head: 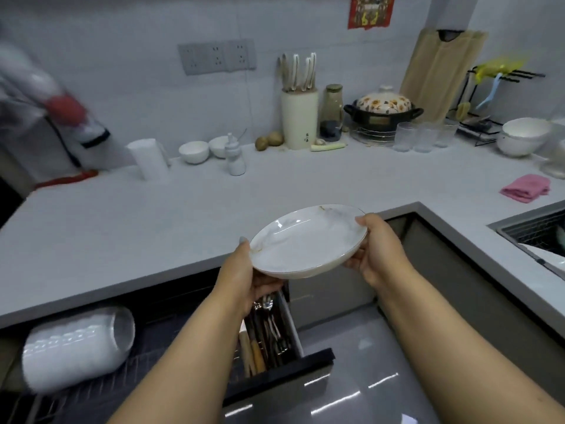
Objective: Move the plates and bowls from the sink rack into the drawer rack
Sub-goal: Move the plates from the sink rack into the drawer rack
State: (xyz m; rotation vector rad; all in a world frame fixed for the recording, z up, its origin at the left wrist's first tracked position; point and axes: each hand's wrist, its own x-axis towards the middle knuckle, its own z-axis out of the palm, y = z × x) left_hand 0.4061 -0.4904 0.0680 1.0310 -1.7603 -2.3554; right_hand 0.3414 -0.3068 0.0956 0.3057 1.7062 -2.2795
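Note:
A white marbled plate (307, 240) with a thin gold rim is held level in front of the counter edge, above the open drawer. My left hand (244, 276) grips its near-left rim, thumb on top. My right hand (379, 252) grips the right rim, thumb over the edge. Below on the left, the drawer rack (128, 390) holds a stack of white bowls (76, 350) lying on its side. The sink rack (541, 234) shows at the right edge, with a white dish partly visible in it.
A cutlery compartment (266, 335) fills the drawer's right end. The counter carries small bowls (194, 151), a dispenser bottle (234, 157), a knife block (299, 117), a flowered pot (383, 110), glasses (423, 136), stacked white bowls (522, 136) and a pink cloth (526, 188).

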